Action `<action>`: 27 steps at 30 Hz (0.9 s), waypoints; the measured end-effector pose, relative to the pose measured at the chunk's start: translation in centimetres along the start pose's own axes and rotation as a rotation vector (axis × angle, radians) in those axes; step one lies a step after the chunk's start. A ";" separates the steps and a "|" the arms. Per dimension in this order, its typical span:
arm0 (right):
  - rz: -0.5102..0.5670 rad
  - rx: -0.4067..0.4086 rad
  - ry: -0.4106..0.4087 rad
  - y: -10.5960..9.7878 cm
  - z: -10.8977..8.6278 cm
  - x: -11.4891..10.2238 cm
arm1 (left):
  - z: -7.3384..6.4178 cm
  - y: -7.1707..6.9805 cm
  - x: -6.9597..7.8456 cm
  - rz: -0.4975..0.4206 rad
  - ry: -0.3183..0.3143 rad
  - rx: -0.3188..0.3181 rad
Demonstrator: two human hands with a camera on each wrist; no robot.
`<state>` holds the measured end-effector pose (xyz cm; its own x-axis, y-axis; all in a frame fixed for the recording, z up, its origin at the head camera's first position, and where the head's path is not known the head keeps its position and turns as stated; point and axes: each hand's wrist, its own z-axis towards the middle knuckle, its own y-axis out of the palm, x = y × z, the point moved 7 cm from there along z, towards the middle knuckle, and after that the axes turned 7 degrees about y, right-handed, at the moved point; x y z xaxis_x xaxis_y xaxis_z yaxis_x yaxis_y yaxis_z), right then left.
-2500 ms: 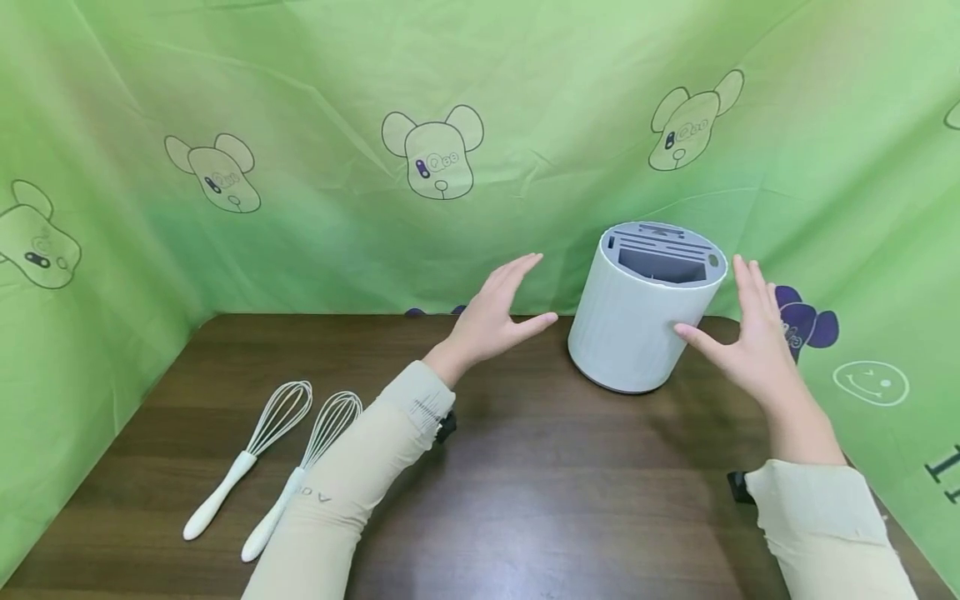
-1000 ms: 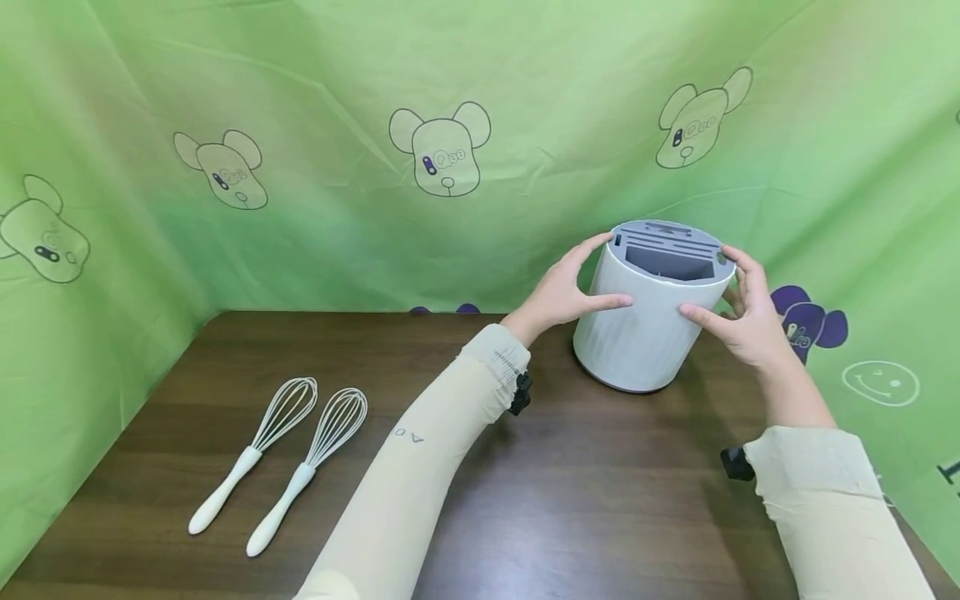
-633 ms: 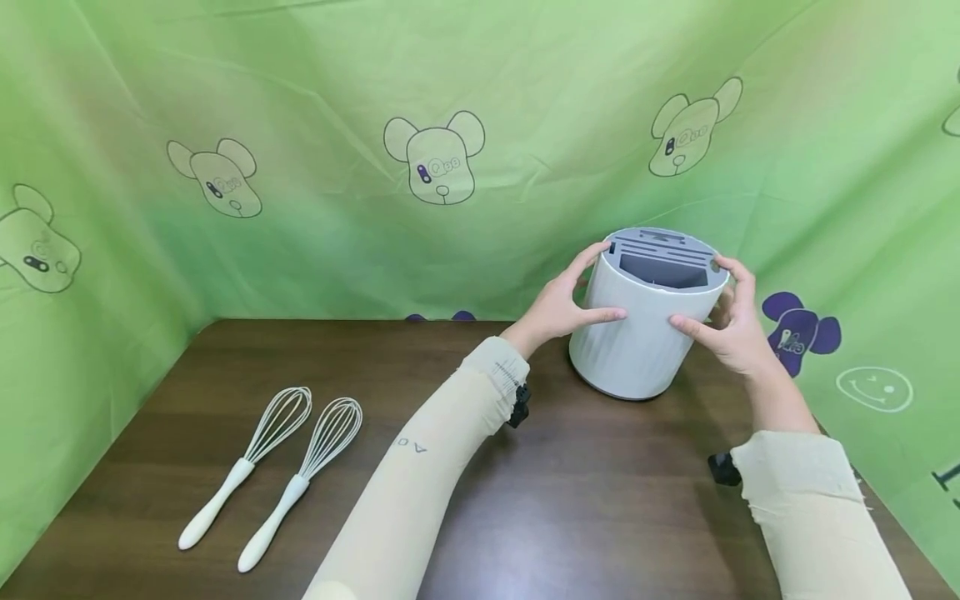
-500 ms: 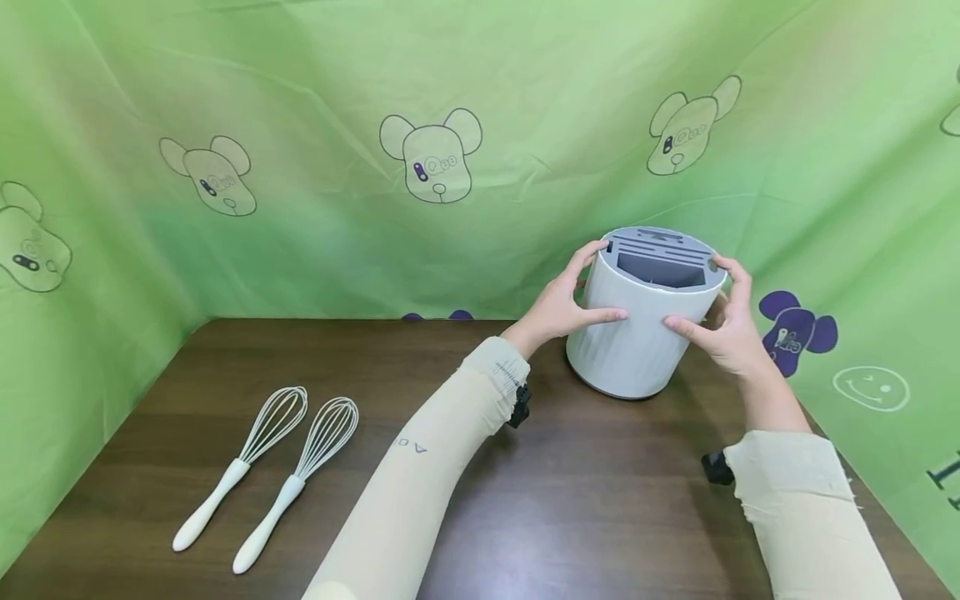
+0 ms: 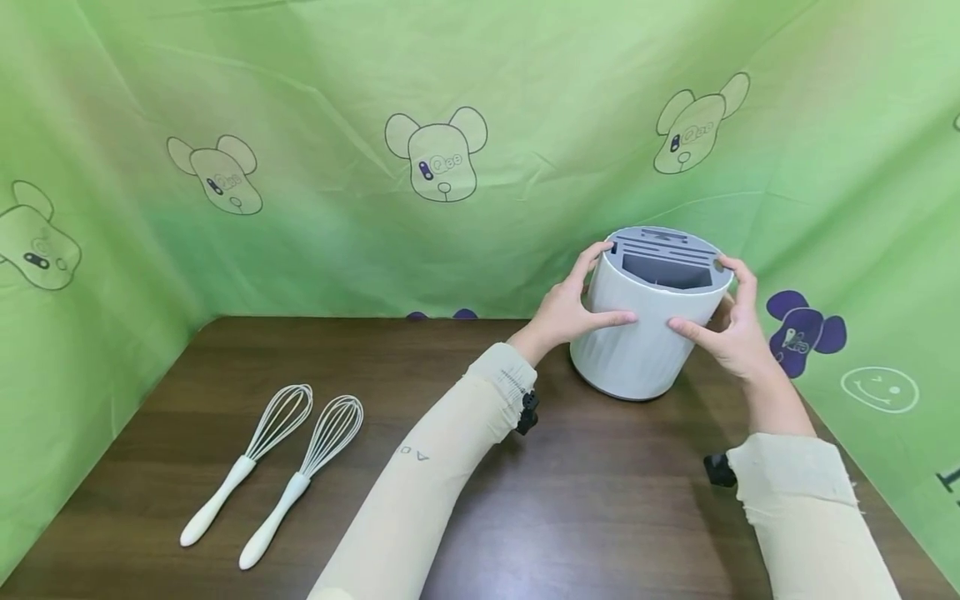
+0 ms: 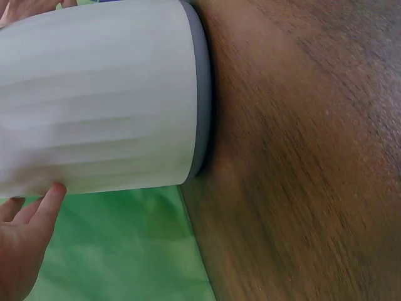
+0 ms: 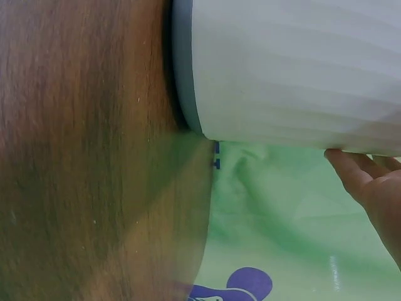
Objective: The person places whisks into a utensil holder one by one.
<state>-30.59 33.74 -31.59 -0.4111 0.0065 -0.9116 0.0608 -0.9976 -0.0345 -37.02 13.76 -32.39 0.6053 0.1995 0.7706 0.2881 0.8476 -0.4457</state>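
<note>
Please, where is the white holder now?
In the head view, the holder is at the right back of the table, between the left grip and the right grip.

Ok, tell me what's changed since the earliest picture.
The left hand moved right to the white holder, and the right hand closed in from its other side; both now hold it. The holder stayed standing on the table; the two whisks lie as before.

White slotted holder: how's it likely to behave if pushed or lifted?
The holder looks stiff, undented where the left hand and right hand grip it. Its broad base should resist tipping; faint ribbing may aid grip.
</note>
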 end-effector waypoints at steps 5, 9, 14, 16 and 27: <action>0.029 -0.001 -0.017 0.4 -0.2 0.1 | -0.5 -0.3 0.2 0.005 -0.007 0.000; 0.039 -0.011 -0.029 0.7 -0.4 0.1 | -0.8 -0.6 0.3 0.012 -0.010 -0.004; 0.046 -0.019 -0.041 1.0 -0.7 -0.1 | -1.1 -0.7 0.4 0.007 -0.001 0.001; 0.043 -0.010 -0.038 1.1 -0.8 -0.2 | -1.3 -0.7 0.4 0.007 -0.002 0.002; 0.028 0.011 -0.031 1.9 -1.3 -0.1 | -2.4 -1.3 0.3 0.040 -0.025 0.012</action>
<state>-29.28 31.92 -32.06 -0.4377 -0.0237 -0.8988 0.0632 -0.9980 -0.0045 -35.40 11.52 -32.66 0.5973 0.2454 0.7635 0.2547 0.8447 -0.4708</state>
